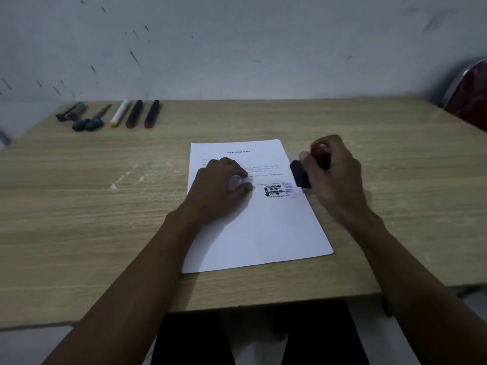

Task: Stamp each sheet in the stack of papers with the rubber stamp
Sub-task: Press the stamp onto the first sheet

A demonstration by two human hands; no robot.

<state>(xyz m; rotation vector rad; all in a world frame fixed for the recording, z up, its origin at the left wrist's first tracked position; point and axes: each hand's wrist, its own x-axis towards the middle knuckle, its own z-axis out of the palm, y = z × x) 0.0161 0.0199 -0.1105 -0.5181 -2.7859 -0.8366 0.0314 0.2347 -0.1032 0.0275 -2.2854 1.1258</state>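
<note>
**Stamping the top sheet: stamp tilted off a fresh mark**

Forearms enter from the near edge and reach over the table [79, 206], a pale wood-grain top against a grey wall. Centred on it lies the stack of papers [263, 233], white and squared, with a printed heading and a few lines of text on the top sheet. How many sheets lie beneath cannot be told. At the far right, part of a red chair [471, 93] shows. The left hand [218, 185] rests flat on the upper left of the sheet, fingers loosely bent, pinning it. The right hand [334, 177] is wrapped round the rubber stamp [311, 167], which has a red knob and a dark base tilted at the sheet's right edge. Far left lies a row of markers [134, 114] beside scissors [89, 122]. Smallest is the stamp mark [276, 191], dark print with a faint violet patch, just left of the base.

Risks, as judged: the violet patch looks pale, so weak inking or uneven pressure could leave later sheets illegible. Wet ink may smear if the pinning hand slides across it, or transfer when sheets are turned.
</note>
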